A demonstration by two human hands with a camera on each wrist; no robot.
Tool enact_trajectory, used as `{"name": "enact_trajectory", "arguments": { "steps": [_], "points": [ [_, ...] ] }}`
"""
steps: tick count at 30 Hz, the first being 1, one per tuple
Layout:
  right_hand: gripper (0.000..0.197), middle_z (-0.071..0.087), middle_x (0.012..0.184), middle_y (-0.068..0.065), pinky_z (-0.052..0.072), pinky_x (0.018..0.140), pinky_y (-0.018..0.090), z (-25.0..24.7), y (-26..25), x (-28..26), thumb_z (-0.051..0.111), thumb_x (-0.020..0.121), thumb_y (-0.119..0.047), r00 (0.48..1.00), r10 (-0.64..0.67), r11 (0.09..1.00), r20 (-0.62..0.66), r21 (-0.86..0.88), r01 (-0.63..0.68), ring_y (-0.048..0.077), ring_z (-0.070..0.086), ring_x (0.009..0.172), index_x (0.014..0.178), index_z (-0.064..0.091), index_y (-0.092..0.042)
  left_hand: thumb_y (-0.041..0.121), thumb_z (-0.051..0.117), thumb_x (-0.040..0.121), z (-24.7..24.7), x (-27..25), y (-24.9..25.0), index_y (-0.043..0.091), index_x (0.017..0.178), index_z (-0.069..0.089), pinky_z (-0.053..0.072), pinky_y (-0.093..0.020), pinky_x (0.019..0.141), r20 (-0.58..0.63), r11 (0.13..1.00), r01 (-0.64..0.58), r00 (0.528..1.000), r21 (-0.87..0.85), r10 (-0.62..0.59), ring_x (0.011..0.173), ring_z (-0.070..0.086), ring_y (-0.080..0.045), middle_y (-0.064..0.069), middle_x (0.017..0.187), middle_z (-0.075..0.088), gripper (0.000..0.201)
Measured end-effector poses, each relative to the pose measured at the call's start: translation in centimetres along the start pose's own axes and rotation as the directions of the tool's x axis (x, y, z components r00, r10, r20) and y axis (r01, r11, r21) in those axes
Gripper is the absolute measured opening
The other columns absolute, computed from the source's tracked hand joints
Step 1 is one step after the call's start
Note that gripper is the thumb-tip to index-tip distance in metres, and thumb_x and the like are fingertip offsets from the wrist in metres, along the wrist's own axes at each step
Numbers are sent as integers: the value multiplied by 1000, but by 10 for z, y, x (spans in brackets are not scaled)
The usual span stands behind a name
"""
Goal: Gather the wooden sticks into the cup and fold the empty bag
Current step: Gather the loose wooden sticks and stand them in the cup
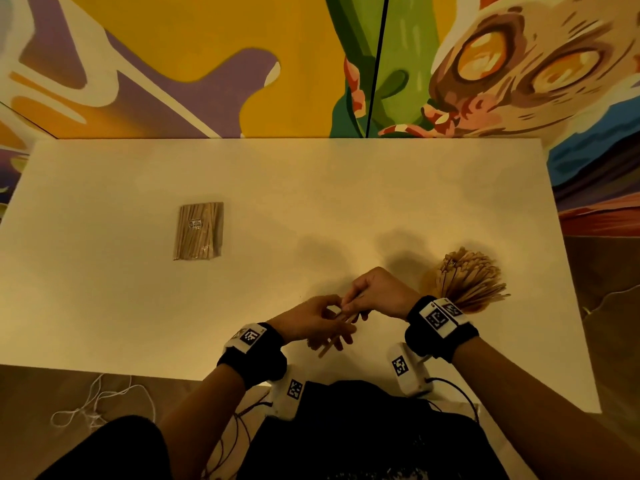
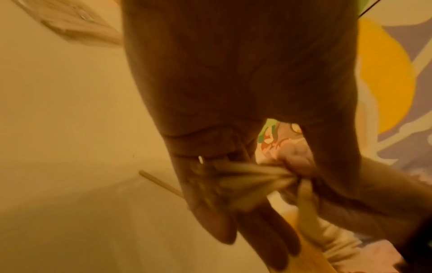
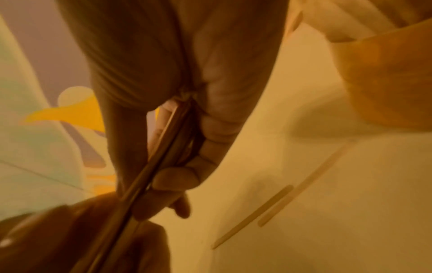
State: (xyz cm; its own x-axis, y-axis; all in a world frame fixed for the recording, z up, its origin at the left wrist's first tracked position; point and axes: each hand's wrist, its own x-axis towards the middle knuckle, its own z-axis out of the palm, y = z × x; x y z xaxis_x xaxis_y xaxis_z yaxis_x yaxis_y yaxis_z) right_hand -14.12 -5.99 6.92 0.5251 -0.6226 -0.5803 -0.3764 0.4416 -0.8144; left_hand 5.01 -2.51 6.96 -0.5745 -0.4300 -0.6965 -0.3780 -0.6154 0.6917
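White tabletop (image 1: 346,202) fills the scene under warm light, with a bright painted mural wall (image 1: 207,46) behind it. Nearest the person, at the front edge, the left hand (image 1: 311,322) and right hand (image 1: 375,292) meet over a small bundle of thin pale wooden sticks (image 1: 334,337). The right hand's thumb and fingers (image 3: 177,181) are closed narrowly along the bundle, and the left hand's fingers (image 2: 210,208) curl round its other end, so both hands hold the same few sticks, whose ends poke out below the left hand. To do this step well, I judge the ends should be squared up before one hand lets go, then the bundle carried upright and lowered between the sticks already standing. Two loose sticks (image 3: 275,205) lie on the table by the right hand and want collecting too. Just beyond the right wrist stands the brown cup (image 3: 385,79), crowded with a fan of sticks (image 1: 465,278). Farther off to the left lies a clear plastic bag packed with sticks (image 1: 199,231), apparently full, so folding seems some way off.
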Motion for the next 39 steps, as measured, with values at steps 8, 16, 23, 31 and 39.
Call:
{"name": "enact_trajectory", "arguments": {
  "steps": [8,16,23,31,39],
  "points": [
    [21,70,79,9,46,53,25,11,10,22,66,90,-25,981,-42,999,-188,-1,42,18,65,63,91,70,-4,24,51,97,7,0,-19,14,91,62,27,-18,36,-291,995,99,952,12,-91,38,33,-8,-1,61,46,16],
    [34,55,113,3,42,86,25,-13,71,23,68,86,-23,944,-53,751,-327,-635,-178,19,53,101,118,61,-15,29,64,92,-15,-6,-64,11,82,72,33,-15,40,-586,988,156,803,21,-114,36,41,-2,1,56,52,23],
    [26,51,117,5,40,95,36,-13,96,26,61,86,-17,964,-100,486,-247,-858,-170,25,47,112,112,60,-15,27,59,90,-18,11,-63,13,86,70,44,-33,62,-642,926,172,762,336,91,71,61,-24,-7,75,66,18],
    [19,55,111,8,37,90,36,-7,102,17,51,96,-21,956,-86,552,-280,-812,-188,27,47,108,101,66,-10,31,58,91,-21,66,-45,27,118,62,42,-31,68,-384,484,191,860,854,337,93,63,-25,7,129,50,28],
    [21,54,112,12,35,84,36,4,118,-8,47,98,-21,960,-9,568,-281,-792,-226,30,49,105,100,62,-7,21,47,96,-26,76,-45,20,116,61,42,-35,71,-241,168,202,935,965,259,99,61,-30,-3,115,59,25]
  ]
}}
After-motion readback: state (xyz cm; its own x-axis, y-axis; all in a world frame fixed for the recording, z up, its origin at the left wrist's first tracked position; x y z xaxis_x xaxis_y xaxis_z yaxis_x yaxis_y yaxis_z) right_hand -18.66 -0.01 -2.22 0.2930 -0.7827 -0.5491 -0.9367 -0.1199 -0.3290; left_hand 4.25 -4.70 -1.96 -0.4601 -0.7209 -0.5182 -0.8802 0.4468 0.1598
